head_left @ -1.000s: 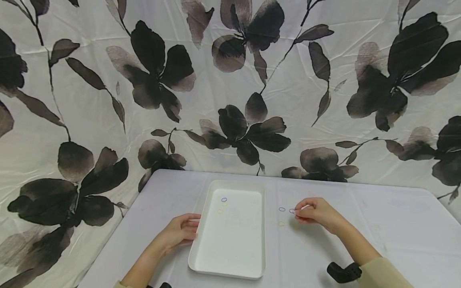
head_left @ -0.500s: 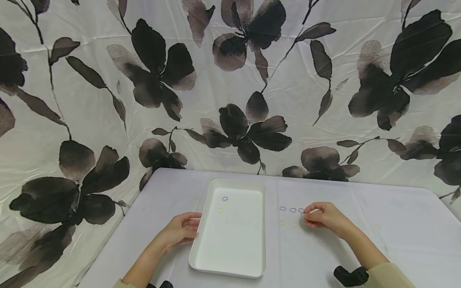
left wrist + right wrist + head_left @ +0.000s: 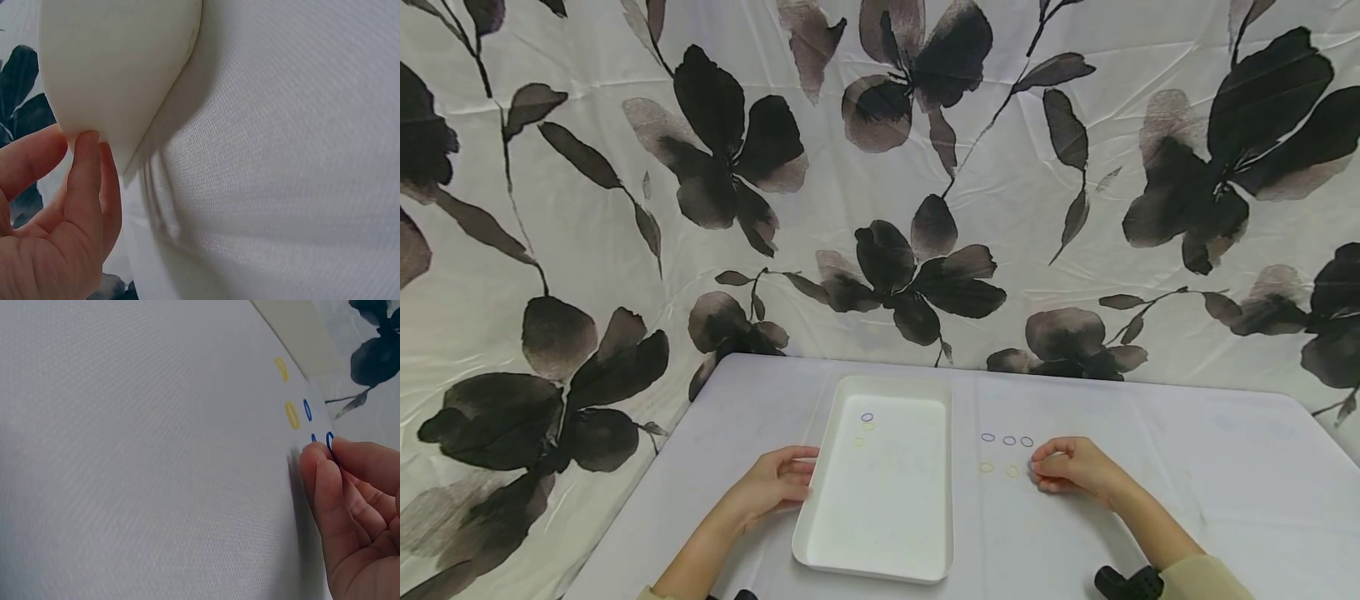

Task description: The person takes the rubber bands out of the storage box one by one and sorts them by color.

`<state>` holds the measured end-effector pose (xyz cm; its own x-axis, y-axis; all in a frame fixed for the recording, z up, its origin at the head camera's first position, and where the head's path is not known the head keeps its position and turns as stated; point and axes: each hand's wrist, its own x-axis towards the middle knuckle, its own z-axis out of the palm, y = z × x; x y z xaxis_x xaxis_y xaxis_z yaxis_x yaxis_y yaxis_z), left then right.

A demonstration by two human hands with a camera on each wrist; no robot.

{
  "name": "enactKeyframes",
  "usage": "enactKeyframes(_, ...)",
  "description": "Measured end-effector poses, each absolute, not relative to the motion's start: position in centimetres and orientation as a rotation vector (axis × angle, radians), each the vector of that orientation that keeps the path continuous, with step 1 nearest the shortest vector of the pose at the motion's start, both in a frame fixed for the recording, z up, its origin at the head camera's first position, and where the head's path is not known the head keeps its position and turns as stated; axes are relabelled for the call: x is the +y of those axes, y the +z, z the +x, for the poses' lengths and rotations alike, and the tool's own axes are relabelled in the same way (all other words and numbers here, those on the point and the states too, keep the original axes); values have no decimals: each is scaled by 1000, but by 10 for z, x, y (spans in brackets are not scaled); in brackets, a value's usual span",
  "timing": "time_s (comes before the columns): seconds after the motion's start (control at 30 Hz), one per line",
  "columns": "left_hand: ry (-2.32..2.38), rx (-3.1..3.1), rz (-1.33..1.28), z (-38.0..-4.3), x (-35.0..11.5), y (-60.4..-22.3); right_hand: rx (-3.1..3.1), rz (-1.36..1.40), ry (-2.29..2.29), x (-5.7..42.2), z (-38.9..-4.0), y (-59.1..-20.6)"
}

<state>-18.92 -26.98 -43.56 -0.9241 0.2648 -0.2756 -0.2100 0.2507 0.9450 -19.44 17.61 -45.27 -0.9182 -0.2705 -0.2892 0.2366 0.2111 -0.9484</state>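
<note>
My right hand (image 3: 1075, 468) is just above the table, right of two short rows of small rubber bands. In the right wrist view its thumb and fingertips pinch a blue rubber band (image 3: 330, 440). Three blue bands (image 3: 1009, 441) lie in the far row and two yellow bands (image 3: 1012, 471) in the near one. A shallow white tray (image 3: 874, 533) stands left of them, holding one blue band (image 3: 867, 417) and two yellow ones (image 3: 859, 442) near its far end. My left hand (image 3: 771, 485) rests its fingertips against the outside of the tray's left wall (image 3: 119, 69).
A white cloth covers the table (image 3: 1240, 483), whose far edge meets a floral-print curtain (image 3: 910, 275). A black device (image 3: 1129, 583) is on the right wrist, by the sleeve.
My right hand has moved right and then nearer, from the far row. A third blue band now lies at that row's right end, and a second yellow band shows. The left hand stays put.
</note>
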Motion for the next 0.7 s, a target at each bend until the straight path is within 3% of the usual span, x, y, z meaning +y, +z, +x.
enactKeyframes(0.7,1727,2122,75,-188,-271,-435,2145,46,-1738,176,-199,-454)
